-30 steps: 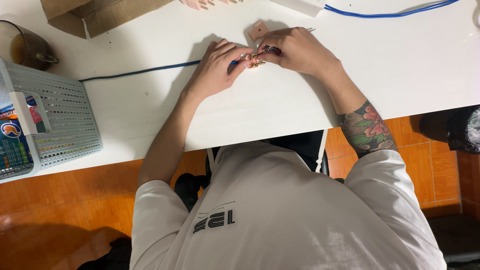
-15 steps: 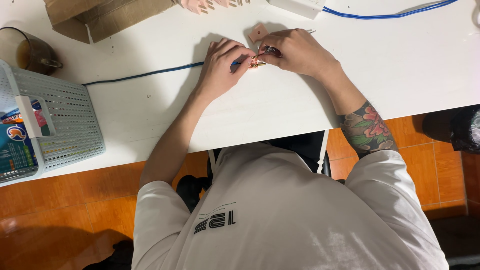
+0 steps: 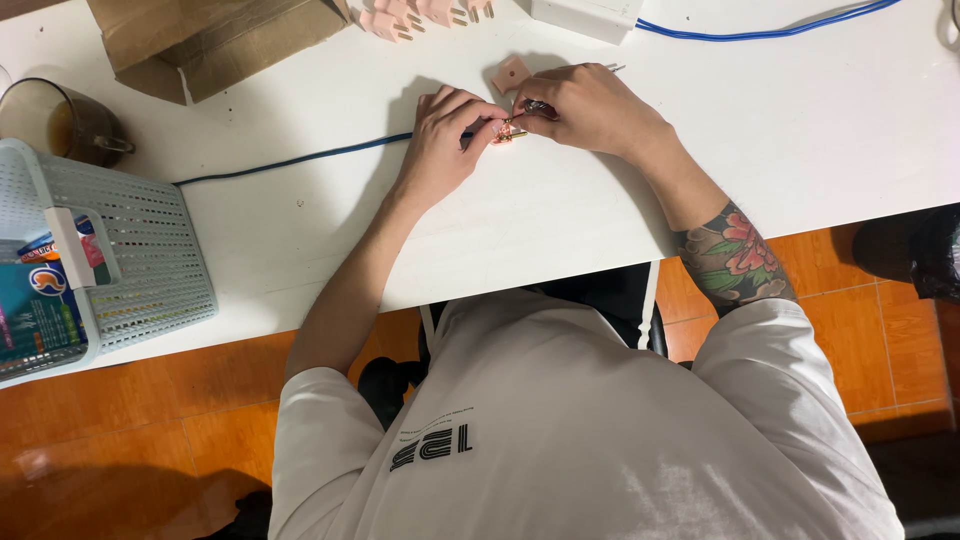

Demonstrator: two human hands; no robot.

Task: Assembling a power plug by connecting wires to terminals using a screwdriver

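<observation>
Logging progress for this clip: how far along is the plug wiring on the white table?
Done, it seems: several pink plugs lie at the table's far edge, though whether they are finished cannot be told. In hand: the left hand and right hand pinch a small plug part with brass pins at the end of the blue cable. Left: a pink cover piece lies unattached beside the hands.

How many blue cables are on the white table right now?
2. One blue cable runs from the basket side to the left hand; another blue cable lies along the top right edge. More may be hidden.
</observation>
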